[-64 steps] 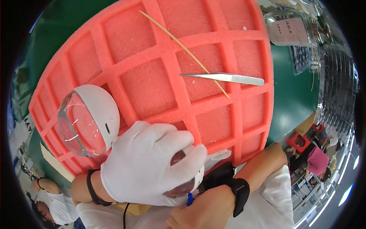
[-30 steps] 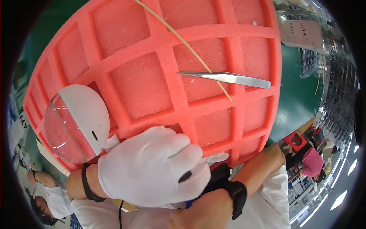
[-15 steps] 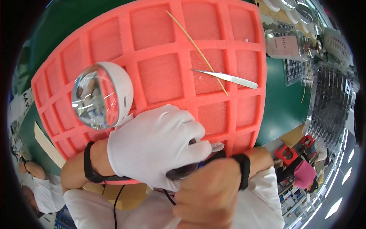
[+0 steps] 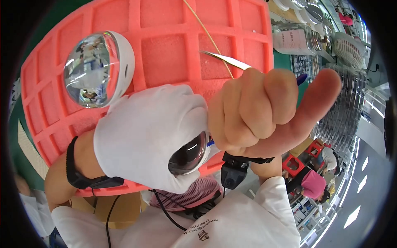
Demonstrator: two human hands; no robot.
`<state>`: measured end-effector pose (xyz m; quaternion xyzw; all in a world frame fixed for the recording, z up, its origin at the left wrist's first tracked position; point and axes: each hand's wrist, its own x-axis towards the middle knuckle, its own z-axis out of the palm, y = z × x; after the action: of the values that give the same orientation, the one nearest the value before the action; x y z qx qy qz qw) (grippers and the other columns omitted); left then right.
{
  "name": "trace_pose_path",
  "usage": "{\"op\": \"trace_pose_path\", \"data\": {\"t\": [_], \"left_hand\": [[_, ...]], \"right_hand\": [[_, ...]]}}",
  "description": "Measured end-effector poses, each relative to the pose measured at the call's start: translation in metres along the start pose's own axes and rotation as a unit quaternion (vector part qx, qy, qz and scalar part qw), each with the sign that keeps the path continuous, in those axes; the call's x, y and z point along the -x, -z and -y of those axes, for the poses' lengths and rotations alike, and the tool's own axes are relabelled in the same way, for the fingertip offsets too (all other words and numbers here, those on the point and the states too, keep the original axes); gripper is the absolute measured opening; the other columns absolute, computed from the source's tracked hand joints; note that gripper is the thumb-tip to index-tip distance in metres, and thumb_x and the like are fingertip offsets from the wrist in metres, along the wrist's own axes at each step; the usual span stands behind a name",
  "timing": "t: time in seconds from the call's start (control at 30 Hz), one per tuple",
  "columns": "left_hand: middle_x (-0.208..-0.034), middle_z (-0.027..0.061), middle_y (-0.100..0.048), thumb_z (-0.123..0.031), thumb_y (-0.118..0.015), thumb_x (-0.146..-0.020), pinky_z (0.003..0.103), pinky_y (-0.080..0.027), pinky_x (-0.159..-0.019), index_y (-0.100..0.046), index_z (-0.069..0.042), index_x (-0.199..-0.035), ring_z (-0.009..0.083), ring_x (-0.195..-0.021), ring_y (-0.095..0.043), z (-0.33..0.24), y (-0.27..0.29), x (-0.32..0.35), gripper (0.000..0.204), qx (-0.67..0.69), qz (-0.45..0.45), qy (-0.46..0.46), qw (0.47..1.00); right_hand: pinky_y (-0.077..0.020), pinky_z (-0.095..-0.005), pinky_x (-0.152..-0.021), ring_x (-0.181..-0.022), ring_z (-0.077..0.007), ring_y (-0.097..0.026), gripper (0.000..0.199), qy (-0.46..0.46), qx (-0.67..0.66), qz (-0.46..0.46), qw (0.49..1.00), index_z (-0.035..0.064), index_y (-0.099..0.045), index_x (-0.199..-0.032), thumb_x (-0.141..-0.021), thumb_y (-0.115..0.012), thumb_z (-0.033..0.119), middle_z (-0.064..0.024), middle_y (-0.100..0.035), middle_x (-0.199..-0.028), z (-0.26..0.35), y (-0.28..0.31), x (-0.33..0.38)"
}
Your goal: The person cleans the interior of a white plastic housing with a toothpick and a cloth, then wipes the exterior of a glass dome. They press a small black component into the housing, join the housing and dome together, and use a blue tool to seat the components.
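My left hand (image 4: 151, 128), in a white glove, is closed around a dark glossy domed piece (image 4: 188, 155); its underside is hidden by the glove. Beside it, my bare right hand (image 4: 256, 109) is curled into a fist with the thumb stretched out. A thin blue pen-like stick (image 4: 302, 78) runs through that fist, one end showing near the thumb, the other close to the dark dome. Whether that end touches the dome I cannot tell. Left of my gloved hand, a white round housing with a shiny clear dome (image 4: 97, 68) rests on the red foam tray (image 4: 163, 62).
Tweezers (image 4: 231, 62) lie across a thin wooden stick (image 4: 206, 35) on the tray, partly behind my right hand. A glass jar (image 4: 291, 39), a white basket (image 4: 349, 49) and stacked clear plastic trays (image 4: 341, 111) stand at right. Another person in pink (image 4: 313, 184) is farther off.
My right hand has risen from in front of the dark dome and turned, its thumb now out. More of the dark dome shows. The whole view has shifted, moving the tray up and left.
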<state>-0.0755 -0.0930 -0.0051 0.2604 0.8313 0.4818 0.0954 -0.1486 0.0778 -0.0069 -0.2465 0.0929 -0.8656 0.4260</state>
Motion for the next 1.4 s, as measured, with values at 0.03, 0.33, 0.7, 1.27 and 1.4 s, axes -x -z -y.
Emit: {"op": "trace_pose_path", "data": {"t": [0.03, 0.33, 0.7, 1.27, 1.4], "left_hand": [[-0.082, 0.0058, -0.059, -0.024, -0.079, -0.057, 0.040, -0.049, -0.064, -0.064, -0.015, -0.083, 0.0324, -0.074, -0.058, 0.001, -0.003, 0.001, 0.031, 0.004, 0.000, 0.000, 1.000], [-0.096, 0.0091, -0.062, -0.029, -0.087, -0.055, 0.042, -0.051, -0.071, -0.065, -0.012, -0.103, 0.0363, -0.085, -0.060, 0.003, -0.003, -0.002, 0.055, -0.004, 0.027, 0.026, 0.999], [-0.087, 0.0110, -0.056, -0.020, -0.077, -0.060, 0.041, -0.048, -0.069, -0.057, -0.004, -0.099, 0.0331, -0.076, -0.054, 0.003, -0.012, -0.003, 0.047, -0.002, -0.045, -0.081, 0.996], [-0.090, 0.0133, -0.057, -0.026, -0.083, -0.062, 0.044, -0.048, -0.073, -0.058, -0.003, -0.103, 0.0352, -0.082, -0.056, -0.002, -0.007, 0.005, 0.053, 0.025, 0.021, 0.017, 0.999], [-0.091, 0.0137, -0.058, -0.029, -0.084, -0.062, 0.045, -0.048, -0.074, -0.058, -0.003, -0.104, 0.0358, -0.084, -0.056, -0.006, -0.004, 0.004, 0.055, 0.029, 0.052, 0.052, 0.997]], "right_hand": [[-0.0178, -0.0249, -0.031, -0.035, -0.0081, -0.020, 0.065, -0.006, 0.018, 0.011, 1.000, 0.0126, -0.028, -0.067, -0.104, -0.030, 0.066, 0.0018, -0.028, -0.051, 0.001, 0.002, 0.002], [-0.0200, -0.0255, -0.029, -0.033, -0.0093, -0.023, 0.061, -0.035, 0.033, 0.085, 0.995, 0.0106, -0.032, -0.070, -0.106, -0.030, 0.060, 0.0001, -0.030, -0.050, 0.009, 0.007, -0.004], [-0.0256, -0.0254, -0.035, -0.038, -0.0105, -0.032, 0.044, 0.033, 0.060, 0.045, 0.997, 0.0068, -0.042, -0.073, -0.106, -0.047, 0.035, -0.0017, -0.039, -0.054, -0.015, 0.013, 0.000], [-0.0257, -0.0256, -0.041, -0.045, -0.0114, -0.034, 0.043, -0.010, 0.060, -0.026, 0.998, 0.0058, -0.046, -0.071, -0.100, -0.047, 0.037, -0.0005, -0.042, -0.057, -0.016, 0.002, 0.000], [-0.0170, -0.0253, -0.034, -0.036, -0.0106, -0.020, 0.067, -0.073, -0.021, 0.108, 0.991, 0.0117, -0.032, -0.066, -0.102, -0.036, 0.067, 0.0032, -0.029, -0.049, 0.005, 0.012, -0.012]]}}
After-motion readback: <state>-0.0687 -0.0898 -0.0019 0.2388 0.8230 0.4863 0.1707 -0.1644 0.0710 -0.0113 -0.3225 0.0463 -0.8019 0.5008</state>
